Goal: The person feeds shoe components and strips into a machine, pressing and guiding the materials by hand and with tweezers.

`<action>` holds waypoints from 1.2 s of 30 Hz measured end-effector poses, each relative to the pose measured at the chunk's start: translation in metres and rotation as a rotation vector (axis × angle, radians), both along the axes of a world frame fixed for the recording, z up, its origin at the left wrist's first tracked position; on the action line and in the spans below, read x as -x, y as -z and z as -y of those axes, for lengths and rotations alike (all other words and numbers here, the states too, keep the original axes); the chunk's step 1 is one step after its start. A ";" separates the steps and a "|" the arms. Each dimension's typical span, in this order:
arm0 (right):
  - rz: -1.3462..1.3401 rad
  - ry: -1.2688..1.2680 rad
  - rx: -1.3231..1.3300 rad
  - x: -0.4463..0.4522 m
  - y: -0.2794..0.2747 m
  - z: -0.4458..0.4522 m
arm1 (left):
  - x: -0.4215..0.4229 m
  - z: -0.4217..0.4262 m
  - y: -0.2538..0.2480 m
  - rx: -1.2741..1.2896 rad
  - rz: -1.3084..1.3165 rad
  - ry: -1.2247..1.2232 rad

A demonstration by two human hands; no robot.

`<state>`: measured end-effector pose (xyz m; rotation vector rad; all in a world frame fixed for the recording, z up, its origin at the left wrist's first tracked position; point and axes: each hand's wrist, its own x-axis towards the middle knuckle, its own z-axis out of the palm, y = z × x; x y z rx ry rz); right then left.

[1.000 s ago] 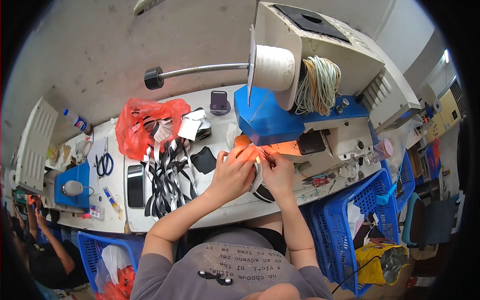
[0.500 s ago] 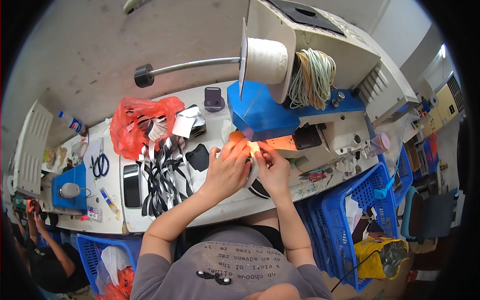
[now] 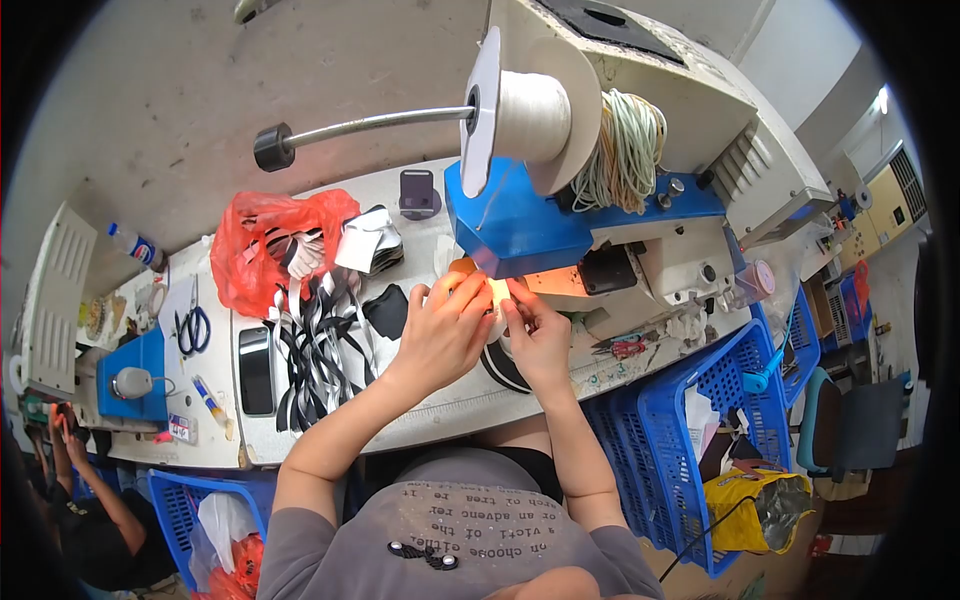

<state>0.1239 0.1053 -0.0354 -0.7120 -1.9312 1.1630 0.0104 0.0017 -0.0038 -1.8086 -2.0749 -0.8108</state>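
Under the blue head of a sewing machine (image 3: 515, 225), both hands meet in a bright orange light. My left hand (image 3: 445, 328) has its fingers bent over a small pale piece (image 3: 498, 298) at the machine. My right hand (image 3: 537, 335) pinches the right side of that piece between thumb and fingers. Its shape is mostly hidden by the fingers and the glare. A black piece of cloth (image 3: 386, 312) lies left of my left hand. Black and white strips (image 3: 318, 350) lie further left, beside a phone (image 3: 256, 371).
A red plastic bag (image 3: 240, 260), white pieces (image 3: 362, 240) and a thread spool (image 3: 535, 115) are around the machine. Scissors (image 3: 192, 330) lie at the left. Blue baskets (image 3: 660, 420) stand at the right, and a person (image 3: 95, 520) sits at the far left.
The whole view has shifted, so the table and machine appear further left. Both hands stay together at the machine, with my right hand's fingers slightly re-posed.
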 end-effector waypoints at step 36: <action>-0.032 -0.055 0.092 -0.002 -0.003 -0.001 | 0.003 -0.008 -0.001 0.004 -0.033 0.006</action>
